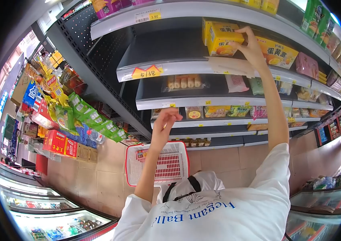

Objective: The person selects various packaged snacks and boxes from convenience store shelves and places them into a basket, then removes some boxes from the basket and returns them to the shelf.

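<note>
My right hand point(251, 47) reaches up to a shelf, thumb and fingers closed on the right end of a yellow box point(221, 45) of egg yolk pies. Another yellow box point(206, 30) shows just behind its left side. To the right of my hand, more yellow pie boxes point(278, 53) stand on the same shelf. My left hand point(165, 123) hangs in the air in front of the lower shelves, fingers loosely bent and apart, holding nothing. Below it, a white basket with a red rim point(187, 160) is on the floor, with a small red packet point(140, 155) inside.
Packaged rolls point(184, 82) lie one shelf down, beside a pink packet point(237, 83). The shelf's metal side panel point(94, 68) rises at the left. Green hanging snack bags point(94, 116) and red cartons point(60, 143) are farther left. Glass-topped chillers point(58, 221) stand behind at the lower left.
</note>
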